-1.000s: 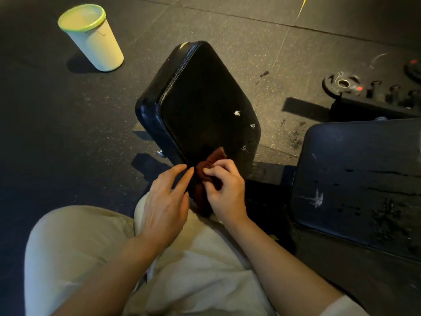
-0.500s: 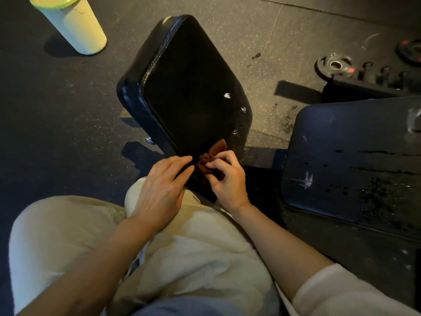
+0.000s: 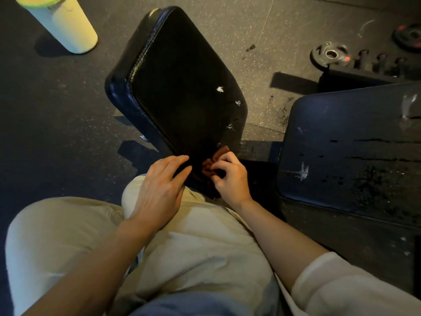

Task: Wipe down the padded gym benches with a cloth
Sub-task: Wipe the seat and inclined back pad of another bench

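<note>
**Cloth bunched at the near end of the seat pad**

While the person sits with knees drawn up in pale trousers (image 3: 75, 236), both hands meet at the near, narrow end of the black seat pad (image 3: 182, 87). The right hand (image 3: 230, 176) has its fingers curled, pinching a crumpled reddish-brown cloth (image 3: 210, 164) against the pad's lower edge; part of the cloth hangs down over that edge into shadow. The left hand (image 3: 159, 190) lies just beside it with fingers straight and close together, fingertips resting on the pad next to the cloth and holding nothing. That flat placement looks meant to steady the pad, or to help gather the cloth, while the other hand takes a firmer hold.

Judging from the layout, wiping proper is barely under way: the cloth is wadded small rather than spread, and pale flecks show along the pad's right side, some way from the cloth. A bunched grip suits scrubbing single spots; a flatter fold would cover the broad surface faster.

To the right lies a second, larger bench pad (image 3: 353, 151), scuffed and streaked with white marks, well apart from both hands and likely due for cleaning too. A cream canister with a lime-green lid (image 3: 66, 21) stands on the rubber floor (image 3: 57, 115) at upper left; its contents cannot be told. Weight plates (image 3: 330, 54) rest at upper right.
</note>
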A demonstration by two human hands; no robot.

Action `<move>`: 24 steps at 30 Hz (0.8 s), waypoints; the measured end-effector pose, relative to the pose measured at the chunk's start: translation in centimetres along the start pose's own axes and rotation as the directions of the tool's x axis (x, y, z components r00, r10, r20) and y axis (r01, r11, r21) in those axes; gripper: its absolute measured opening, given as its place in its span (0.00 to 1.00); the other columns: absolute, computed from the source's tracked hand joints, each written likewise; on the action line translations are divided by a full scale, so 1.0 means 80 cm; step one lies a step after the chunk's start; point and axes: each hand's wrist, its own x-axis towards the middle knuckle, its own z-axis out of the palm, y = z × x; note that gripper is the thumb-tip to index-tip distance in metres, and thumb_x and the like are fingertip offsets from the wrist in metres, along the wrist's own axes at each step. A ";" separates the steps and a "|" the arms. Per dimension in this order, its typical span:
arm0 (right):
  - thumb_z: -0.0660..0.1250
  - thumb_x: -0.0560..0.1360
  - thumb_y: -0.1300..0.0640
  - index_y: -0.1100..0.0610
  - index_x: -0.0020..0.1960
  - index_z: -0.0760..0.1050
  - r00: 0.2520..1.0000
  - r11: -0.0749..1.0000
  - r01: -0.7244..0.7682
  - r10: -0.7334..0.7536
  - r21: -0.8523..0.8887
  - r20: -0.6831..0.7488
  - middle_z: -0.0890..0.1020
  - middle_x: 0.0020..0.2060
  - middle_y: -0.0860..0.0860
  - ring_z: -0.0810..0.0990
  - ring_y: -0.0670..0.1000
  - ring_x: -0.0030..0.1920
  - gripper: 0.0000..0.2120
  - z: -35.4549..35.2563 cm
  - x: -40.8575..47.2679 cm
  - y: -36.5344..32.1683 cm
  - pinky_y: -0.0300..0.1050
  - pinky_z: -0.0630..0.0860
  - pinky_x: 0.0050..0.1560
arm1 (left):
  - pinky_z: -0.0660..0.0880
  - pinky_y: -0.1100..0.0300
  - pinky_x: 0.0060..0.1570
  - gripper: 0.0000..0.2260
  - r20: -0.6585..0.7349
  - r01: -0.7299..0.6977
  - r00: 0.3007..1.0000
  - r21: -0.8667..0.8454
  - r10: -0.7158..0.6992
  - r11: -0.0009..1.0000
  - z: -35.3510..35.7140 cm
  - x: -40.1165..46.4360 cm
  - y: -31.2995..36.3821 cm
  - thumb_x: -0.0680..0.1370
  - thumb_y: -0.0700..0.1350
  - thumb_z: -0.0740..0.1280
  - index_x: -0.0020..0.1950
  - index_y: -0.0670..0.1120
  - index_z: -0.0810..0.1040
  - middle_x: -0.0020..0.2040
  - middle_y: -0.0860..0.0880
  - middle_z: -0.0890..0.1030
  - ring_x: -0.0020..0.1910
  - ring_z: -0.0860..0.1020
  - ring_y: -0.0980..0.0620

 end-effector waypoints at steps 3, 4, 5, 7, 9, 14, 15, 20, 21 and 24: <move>0.74 0.70 0.67 0.59 0.48 0.84 0.985 0.987 -0.161 0.160 -0.008 -0.070 0.73 0.46 0.45 0.73 0.43 0.47 0.08 -0.006 -0.006 0.010 0.41 0.77 0.54 | 0.68 0.47 0.64 0.21 -0.006 0.006 1.000 -0.016 -0.006 1.000 0.000 -0.001 0.000 0.69 0.35 0.75 0.62 0.39 0.80 0.66 0.40 0.75 0.64 0.73 0.42; 0.74 0.70 0.66 0.59 0.50 0.84 0.983 0.990 -0.138 0.139 0.016 -0.121 0.73 0.47 0.45 0.73 0.42 0.48 0.09 -0.006 -0.007 0.005 0.39 0.76 0.55 | 0.68 0.47 0.64 0.22 -0.002 0.010 1.000 -0.016 -0.010 1.000 0.000 -0.002 0.000 0.69 0.35 0.75 0.62 0.40 0.80 0.66 0.40 0.75 0.64 0.73 0.42; 0.75 0.70 0.65 0.59 0.50 0.84 0.984 0.997 -0.072 0.078 0.041 -0.158 0.74 0.48 0.46 0.74 0.43 0.49 0.09 -0.004 -0.007 -0.003 0.37 0.75 0.55 | 0.68 0.47 0.64 0.22 0.001 0.011 1.000 -0.014 -0.011 1.000 -0.001 -0.002 -0.001 0.69 0.36 0.75 0.62 0.40 0.80 0.66 0.40 0.75 0.64 0.73 0.42; 0.75 0.69 0.64 0.60 0.50 0.84 0.985 0.993 0.097 -0.085 0.074 -0.149 0.75 0.50 0.50 0.76 0.46 0.52 0.09 0.001 -0.006 -0.014 0.36 0.74 0.55 | 0.67 0.48 0.65 0.22 0.008 0.010 1.000 -0.013 -0.010 1.000 -0.001 -0.001 -0.003 0.69 0.36 0.75 0.62 0.40 0.80 0.66 0.41 0.75 0.64 0.73 0.42; 0.75 0.69 0.64 0.60 0.47 0.84 0.983 0.982 0.177 -0.174 0.058 -0.065 0.76 0.51 0.53 0.77 0.51 0.52 0.07 0.007 -0.006 -0.015 0.42 0.76 0.55 | 0.66 0.49 0.65 0.22 0.013 0.015 1.000 -0.010 -0.015 1.000 -0.001 0.000 -0.003 0.68 0.36 0.75 0.62 0.41 0.80 0.66 0.41 0.75 0.64 0.73 0.42; 0.73 0.69 0.66 0.61 0.46 0.83 0.993 0.982 -0.002 0.024 -0.188 0.112 0.73 0.50 0.49 0.74 0.51 0.53 0.06 0.001 -0.008 0.022 0.49 0.77 0.55 | 0.68 0.46 0.64 0.21 0.013 0.018 1.000 -0.018 -0.017 1.000 -0.001 0.001 -0.003 0.68 0.36 0.75 0.61 0.40 0.80 0.66 0.40 0.75 0.63 0.73 0.41; 0.73 0.70 0.66 0.61 0.47 0.83 0.992 0.978 -0.075 0.092 -0.194 0.081 0.72 0.49 0.48 0.73 0.50 0.52 0.06 -0.001 -0.009 0.026 0.48 0.77 0.55 | 0.69 0.45 0.63 0.21 0.008 0.018 1.000 -0.018 -0.018 1.000 -0.001 0.001 -0.003 0.68 0.35 0.75 0.61 0.40 0.80 0.65 0.40 0.75 0.63 0.73 0.41; 0.76 0.69 0.64 0.59 0.47 0.84 0.988 0.994 0.087 -0.079 0.061 -0.131 0.74 0.50 0.52 0.76 0.49 0.52 0.07 0.003 -0.008 0.000 0.40 0.75 0.55 | 0.69 0.45 0.63 0.21 0.005 0.005 1.000 -0.009 -0.004 1.000 -0.001 0.001 -0.002 0.68 0.35 0.75 0.61 0.40 0.80 0.65 0.39 0.76 0.63 0.72 0.41; 0.76 0.69 0.64 0.59 0.46 0.84 0.988 0.988 0.135 -0.128 0.074 -0.091 0.74 0.50 0.52 0.77 0.50 0.52 0.07 0.006 -0.008 -0.004 0.40 0.75 0.55 | 0.69 0.46 0.63 0.21 0.009 0.008 1.000 -0.004 -0.008 1.000 -0.001 0.002 -0.002 0.69 0.35 0.75 0.61 0.40 0.80 0.65 0.40 0.75 0.63 0.72 0.41; 0.75 0.69 0.65 0.60 0.43 0.83 0.997 0.997 0.079 -0.079 0.021 0.001 0.74 0.48 0.50 0.76 0.51 0.50 0.04 0.006 0.000 0.009 0.46 0.77 0.52 | 0.69 0.46 0.63 0.21 0.019 0.019 1.000 0.011 -0.019 1.000 0.001 0.004 0.000 0.69 0.36 0.76 0.62 0.40 0.80 0.65 0.40 0.75 0.63 0.72 0.42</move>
